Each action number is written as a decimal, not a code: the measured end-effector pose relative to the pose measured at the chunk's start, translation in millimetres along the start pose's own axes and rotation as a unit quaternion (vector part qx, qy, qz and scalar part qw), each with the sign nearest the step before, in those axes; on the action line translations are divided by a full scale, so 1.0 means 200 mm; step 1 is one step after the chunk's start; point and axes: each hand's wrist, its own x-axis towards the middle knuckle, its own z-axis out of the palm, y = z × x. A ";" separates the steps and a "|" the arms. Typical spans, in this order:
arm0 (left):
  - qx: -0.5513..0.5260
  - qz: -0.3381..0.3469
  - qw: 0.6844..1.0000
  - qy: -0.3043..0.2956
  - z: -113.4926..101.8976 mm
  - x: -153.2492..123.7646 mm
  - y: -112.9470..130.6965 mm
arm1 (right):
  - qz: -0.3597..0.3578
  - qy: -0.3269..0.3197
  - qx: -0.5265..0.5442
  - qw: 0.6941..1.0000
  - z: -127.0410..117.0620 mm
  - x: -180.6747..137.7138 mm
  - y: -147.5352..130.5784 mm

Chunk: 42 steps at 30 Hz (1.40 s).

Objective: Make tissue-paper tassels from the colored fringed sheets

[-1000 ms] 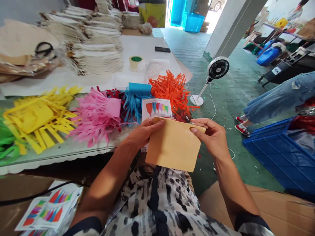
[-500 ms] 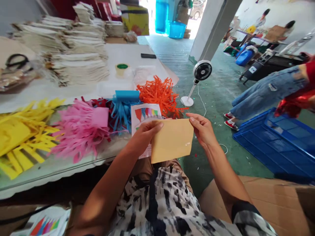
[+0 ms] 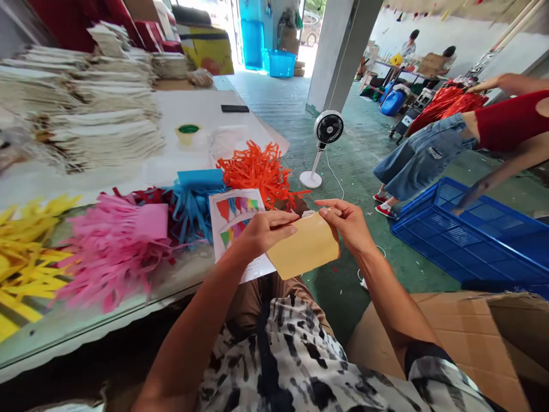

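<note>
Above my lap, a tan paper envelope (image 3: 305, 247) is held between both hands. My left hand (image 3: 266, 233) pinches its upper left side, thumb on the near face. At its upper right corner, the thumb and fingers of my right hand (image 3: 343, 223) close on the edge. Whether anything is inside it is hidden. Just left of the envelope, a printed sheet (image 3: 218, 229) with coloured tassel pictures lies at the table edge, partly behind my left hand. Orange tassel strips (image 3: 257, 171), a blue tassel bundle (image 3: 195, 200), a pink bundle (image 3: 124, 240) and yellow strips (image 3: 26, 257) lie along the table.
Stacks of whitish folded cloth (image 3: 115, 134) stand on the table (image 3: 180, 103), near a tape roll (image 3: 189, 133) and a black phone-like slab (image 3: 235, 108). A fan (image 3: 328, 127) stands on the floor. Rightward are a blue crate (image 3: 454, 229), a co-worker in jeans (image 3: 433, 146) and a cardboard box (image 3: 463, 332).
The envelope has tilted, its right side swinging back and its top edge bowing open. My right hand has shifted inward along that edge. My view has turned right; the co-worker now reaches toward red shiny material.
</note>
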 end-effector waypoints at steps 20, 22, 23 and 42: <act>-0.088 -0.095 0.990 -0.059 -0.06 -0.01 -0.11 | -0.015 -0.016 -0.014 1.000 -0.01 -0.03 0.03; -0.046 -0.083 0.993 -0.072 -0.06 -0.03 -0.10 | -0.033 -0.021 -0.046 0.998 -0.01 -0.05 0.03; -0.013 -0.073 0.994 -0.085 -0.06 -0.04 -0.09 | -0.039 -0.028 -0.064 0.997 0.00 -0.07 0.03; 0.286 0.102 0.953 -0.024 0.02 -0.12 0.01 | -0.467 -0.034 -0.473 0.746 0.08 -0.22 -0.03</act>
